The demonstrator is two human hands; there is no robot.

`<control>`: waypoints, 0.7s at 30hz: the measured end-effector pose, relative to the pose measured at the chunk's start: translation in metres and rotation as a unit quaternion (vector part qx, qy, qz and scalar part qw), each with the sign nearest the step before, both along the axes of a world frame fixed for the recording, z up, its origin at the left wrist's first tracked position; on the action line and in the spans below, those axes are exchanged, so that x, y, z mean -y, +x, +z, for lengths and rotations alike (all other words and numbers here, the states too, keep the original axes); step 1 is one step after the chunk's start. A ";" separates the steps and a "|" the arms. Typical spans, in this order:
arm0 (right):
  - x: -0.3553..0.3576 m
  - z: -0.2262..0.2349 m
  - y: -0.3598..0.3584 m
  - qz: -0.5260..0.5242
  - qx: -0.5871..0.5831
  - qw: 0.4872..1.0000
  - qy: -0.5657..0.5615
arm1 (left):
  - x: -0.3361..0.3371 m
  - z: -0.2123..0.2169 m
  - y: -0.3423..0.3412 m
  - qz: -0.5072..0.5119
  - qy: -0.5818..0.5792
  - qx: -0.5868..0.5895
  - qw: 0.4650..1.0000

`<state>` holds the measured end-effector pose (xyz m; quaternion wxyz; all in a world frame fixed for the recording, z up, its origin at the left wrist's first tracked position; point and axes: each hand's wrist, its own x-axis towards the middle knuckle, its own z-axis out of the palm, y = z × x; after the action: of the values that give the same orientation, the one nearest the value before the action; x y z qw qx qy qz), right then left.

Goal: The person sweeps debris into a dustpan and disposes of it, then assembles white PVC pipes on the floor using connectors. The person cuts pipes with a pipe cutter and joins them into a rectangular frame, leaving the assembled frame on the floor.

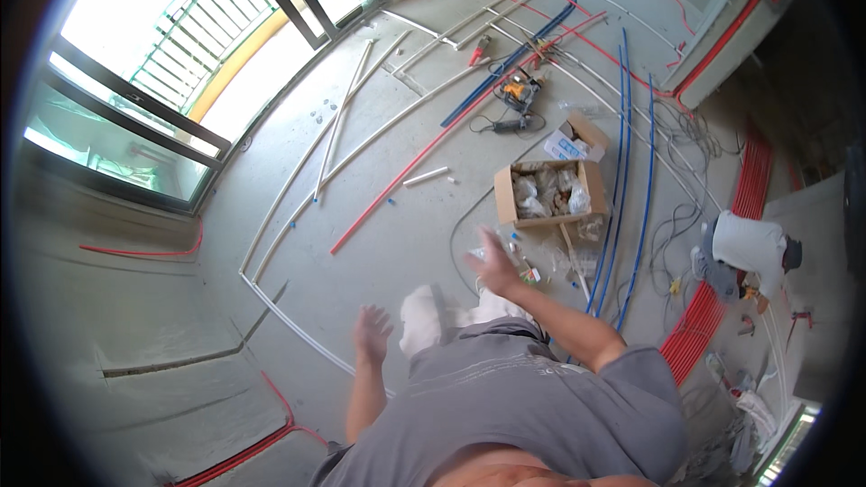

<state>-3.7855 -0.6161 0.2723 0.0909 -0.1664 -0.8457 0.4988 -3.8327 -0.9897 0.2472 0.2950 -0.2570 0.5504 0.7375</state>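
My left hand (372, 332) is raised over the grey concrete floor (361, 243), fingers apart and holding nothing. Slightly blurred, my right hand (493, 263) is held out farther forward with its fingers spread, also without anything in it. Just beyond the right hand stands an open cardboard box (505, 198) filled with clear plastic bags (548, 189) of small parts. Small loose fittings (530, 275) and plastic scraps lie on the floor to the right of that hand. A short white pipe piece (426, 177) rests between the hands and the far pipes.
Long white pipes (347, 117), a red pipe (397, 183) and blue pipes (623, 162) stretch across the floor. An orange-and-black power tool (520, 90) sits beyond the box. Another person (744, 248) bends near red pipe runs (699, 320) at right. Sliding glass doors (135, 99) are at left.
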 end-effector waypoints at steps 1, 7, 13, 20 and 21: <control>0.014 0.025 -0.054 0.045 -0.080 0.995 0.042 | -0.015 0.008 -0.020 0.040 0.040 0.024 0.998; 0.133 0.059 -0.280 0.532 -0.235 0.811 0.055 | -0.086 0.031 -0.209 0.065 0.322 -0.089 0.940; 0.116 -0.014 -0.481 0.409 -0.042 0.909 -0.073 | -0.087 0.131 -0.410 0.140 0.323 0.001 0.936; 0.057 0.008 -0.653 0.205 0.176 0.556 -0.786 | -0.160 0.143 -0.620 -0.098 0.356 -0.091 0.925; 0.046 0.013 -0.679 0.214 0.175 0.493 -0.825 | -0.177 0.117 -0.658 -0.237 0.217 -0.203 0.925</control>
<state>-4.4646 -0.6626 0.2848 -0.3473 -0.0634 -0.0572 0.9339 -4.4905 -0.8123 0.3644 0.3920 0.1063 0.4694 0.7840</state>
